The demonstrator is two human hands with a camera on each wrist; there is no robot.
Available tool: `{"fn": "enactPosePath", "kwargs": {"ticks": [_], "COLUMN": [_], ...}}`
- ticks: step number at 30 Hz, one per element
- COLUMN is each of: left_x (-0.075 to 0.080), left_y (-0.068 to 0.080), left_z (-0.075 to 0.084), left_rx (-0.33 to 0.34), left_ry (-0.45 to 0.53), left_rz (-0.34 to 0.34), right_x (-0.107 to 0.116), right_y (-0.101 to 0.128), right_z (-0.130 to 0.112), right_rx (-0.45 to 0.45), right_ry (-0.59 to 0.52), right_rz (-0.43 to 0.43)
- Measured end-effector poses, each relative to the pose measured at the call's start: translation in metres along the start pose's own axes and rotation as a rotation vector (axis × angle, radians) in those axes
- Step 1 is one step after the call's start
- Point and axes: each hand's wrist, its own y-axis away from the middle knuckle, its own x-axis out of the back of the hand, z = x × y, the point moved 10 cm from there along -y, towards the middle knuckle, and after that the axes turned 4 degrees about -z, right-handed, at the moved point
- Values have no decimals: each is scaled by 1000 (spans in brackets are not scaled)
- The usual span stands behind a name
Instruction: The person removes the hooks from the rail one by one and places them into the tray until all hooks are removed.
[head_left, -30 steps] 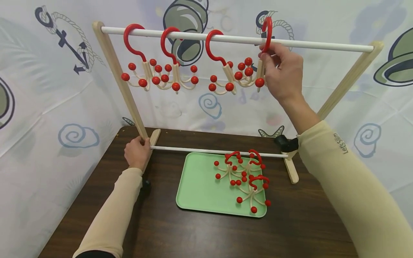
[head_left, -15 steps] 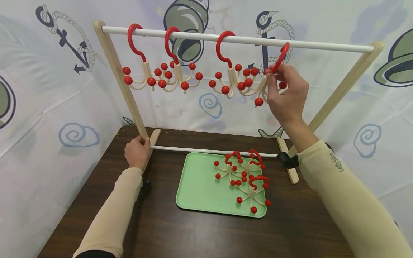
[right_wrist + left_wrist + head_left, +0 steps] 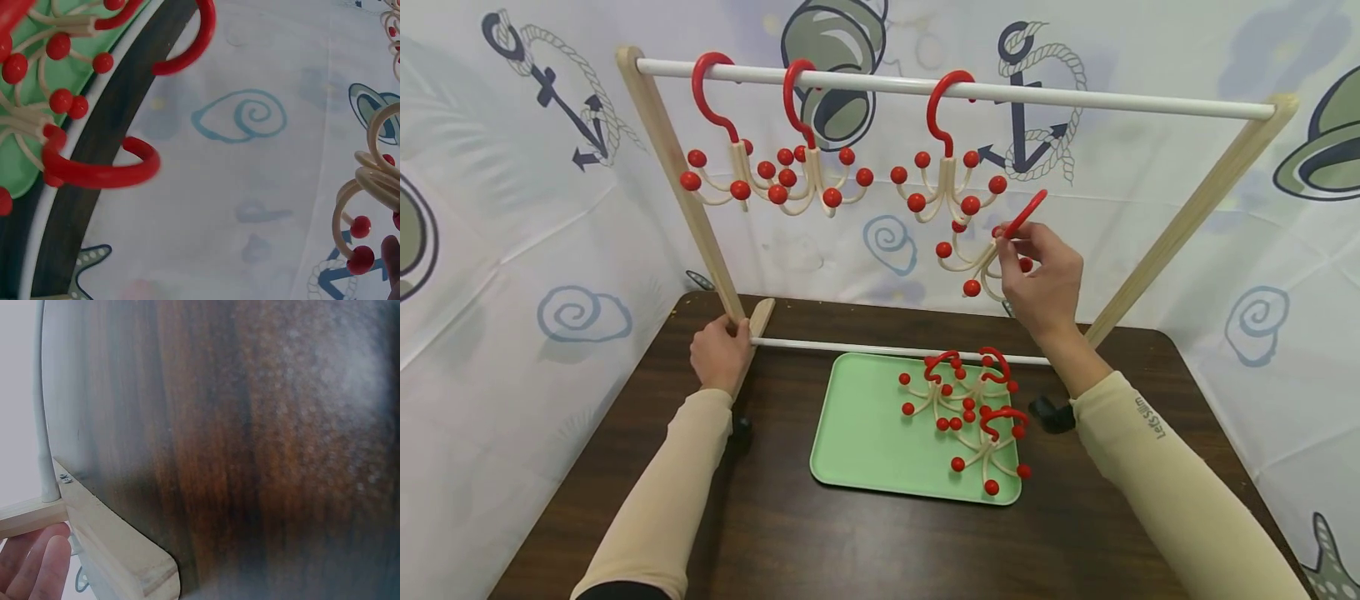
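The right hand (image 3: pixel 1041 279) pinches a red-hooked, cream multi-arm hanger with red ball tips (image 3: pixel 981 254), held in the air below the white top rail (image 3: pixel 1075 98) of the wooden rack (image 3: pixel 670 175) and above the green plastic tray (image 3: pixel 865 425). The left hand (image 3: pixel 718 354) is curled round the rack's left post at its foot. Risk: the dangling arms could snag the hung hanger (image 3: pixel 946 179) just beside them, or the pile of loose hangers (image 3: pixel 970 408) below. Open room lies over the tray's bare left half.
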Motion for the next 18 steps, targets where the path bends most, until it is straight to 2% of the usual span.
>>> {"fn": "enactPosePath", "kwargs": {"ticks": [9,14,18], "left_x": [0,2,3], "left_y": [0,1,1], "left_z": [1,4,4], "left_rx": [8,5,4], "left_ry": [-8,-8,-4], "left_rz": [9,15,20], "right_x": [-20,-33,-45], "right_y": [29,45,65], "right_z": [10,0,-17], "right_rx": [-45,-55,-57], "right_ry": [-33,-76,-76], "right_rz": [-116,-221,-339]}}
